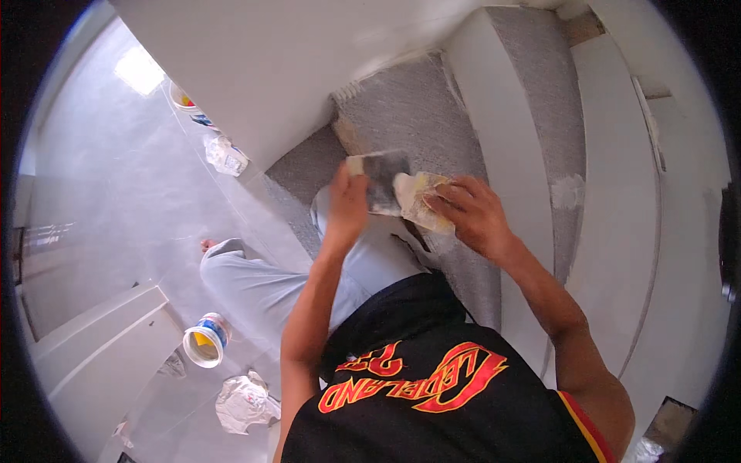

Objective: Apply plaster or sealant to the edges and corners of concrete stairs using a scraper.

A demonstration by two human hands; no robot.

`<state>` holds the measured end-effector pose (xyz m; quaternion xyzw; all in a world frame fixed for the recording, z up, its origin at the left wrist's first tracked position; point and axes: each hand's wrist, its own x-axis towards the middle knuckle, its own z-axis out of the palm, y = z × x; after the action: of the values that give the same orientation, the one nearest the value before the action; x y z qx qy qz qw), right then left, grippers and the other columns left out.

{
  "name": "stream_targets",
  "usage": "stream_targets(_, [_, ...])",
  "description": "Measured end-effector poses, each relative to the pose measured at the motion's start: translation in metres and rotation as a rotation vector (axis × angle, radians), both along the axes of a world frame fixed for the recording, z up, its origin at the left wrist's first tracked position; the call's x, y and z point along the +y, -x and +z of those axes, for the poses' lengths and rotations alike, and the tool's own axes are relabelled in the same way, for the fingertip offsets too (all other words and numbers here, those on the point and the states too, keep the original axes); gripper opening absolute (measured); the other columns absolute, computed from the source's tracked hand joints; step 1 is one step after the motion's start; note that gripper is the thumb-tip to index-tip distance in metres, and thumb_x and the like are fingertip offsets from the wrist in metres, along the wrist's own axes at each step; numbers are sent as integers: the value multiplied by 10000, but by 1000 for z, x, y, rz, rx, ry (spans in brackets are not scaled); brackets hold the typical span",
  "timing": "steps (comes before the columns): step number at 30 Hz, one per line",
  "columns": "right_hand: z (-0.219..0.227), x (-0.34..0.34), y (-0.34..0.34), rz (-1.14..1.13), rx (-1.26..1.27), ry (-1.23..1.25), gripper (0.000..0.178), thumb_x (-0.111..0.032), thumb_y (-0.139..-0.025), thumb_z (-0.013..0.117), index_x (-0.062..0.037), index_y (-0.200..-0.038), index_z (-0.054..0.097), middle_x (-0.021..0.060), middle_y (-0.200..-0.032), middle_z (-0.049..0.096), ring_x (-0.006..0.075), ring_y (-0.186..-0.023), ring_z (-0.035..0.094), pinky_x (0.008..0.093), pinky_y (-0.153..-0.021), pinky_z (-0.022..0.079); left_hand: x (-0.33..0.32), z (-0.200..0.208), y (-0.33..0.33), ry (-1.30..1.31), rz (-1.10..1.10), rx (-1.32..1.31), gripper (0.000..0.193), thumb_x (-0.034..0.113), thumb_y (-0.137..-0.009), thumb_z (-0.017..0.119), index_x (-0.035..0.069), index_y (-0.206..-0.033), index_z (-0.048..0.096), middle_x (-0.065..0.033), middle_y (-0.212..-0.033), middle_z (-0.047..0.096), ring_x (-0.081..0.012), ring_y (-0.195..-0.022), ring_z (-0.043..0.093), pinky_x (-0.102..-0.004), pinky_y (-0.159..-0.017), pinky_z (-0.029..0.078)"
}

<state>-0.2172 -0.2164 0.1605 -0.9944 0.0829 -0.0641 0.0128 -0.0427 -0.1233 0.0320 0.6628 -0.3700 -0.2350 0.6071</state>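
My left hand [349, 202] is closed on the edge of a flat, grey rectangular plate [387, 167], somewhat blurred, with pale residue on its corner. My right hand [472, 214] pinches a pale, yellowish flat scraper [429, 210] smeared with filler. A lump of white filler [404, 187] sits where the scraper's edge meets the plate, so the two tools touch or overlap. Both are held in front of me, over my lap and the grey stair treads. Part of the scraper is hidden under my right fingers.
Winding stairs with grey treads [413, 100] and white risers [505, 108] rise to the right. On the pale floor [147, 201] at left stand a white bucket [204, 356] and another bucket [179, 99]. White crumpled bags [245, 403] lie nearby. A white wall [255, 54] borders the stairs.
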Motion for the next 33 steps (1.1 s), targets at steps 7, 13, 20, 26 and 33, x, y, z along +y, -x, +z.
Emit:
stream_targets(7, [-42, -117, 53, -712, 214, -200, 171, -117, -729, 537, 8, -836, 585, 183, -818, 607, 359, -750, 580, 428, -717, 455, 27, 1, -56, -95, 66, 287, 331, 86, -791, 481, 6, -1110, 452, -193, -1100, 463, -316, -1027, 464, -450, -860, 405])
stream_targets(13, [-85, -166, 30, -924, 177, 91, 210, -190, -700, 554, 3, -764, 603, 213, -785, 600, 371, -720, 585, 450, -661, 462, 21, 2, -51, 128, 133, 882, 258, 129, -809, 394, 18, -1027, 473, -54, -820, 512, -149, -657, 553, -301, -425, 510])
stream_targets(20, [-128, -191, 15, -872, 316, 209, 212, -175, -752, 494, -3, -801, 608, 203, -815, 602, 358, -780, 597, 433, -695, 474, 21, -10, -53, 103, 146, 834, 289, 142, -807, 383, 10, -1047, 477, -54, -830, 514, -148, -658, 548, -310, -429, 510])
stream_targets(26, [-167, -209, 11, -978, 172, 321, 195, -197, -681, 596, -22, -766, 598, 181, -795, 604, 337, -760, 596, 406, -668, 487, 17, -22, -54, 104, 63, 875, 333, 214, -828, 404, 42, -1109, 453, -65, -950, 533, -146, -761, 577, -300, -504, 518])
stream_targets(33, [-87, -190, 40, -924, 366, 53, 291, -269, -713, 547, -8, -823, 612, 188, -880, 605, 344, -800, 593, 433, -709, 473, 20, -14, -54, 58, 100, 874, 363, 203, -831, 420, 17, -1143, 426, -83, -986, 522, -169, -796, 576, -312, -529, 523])
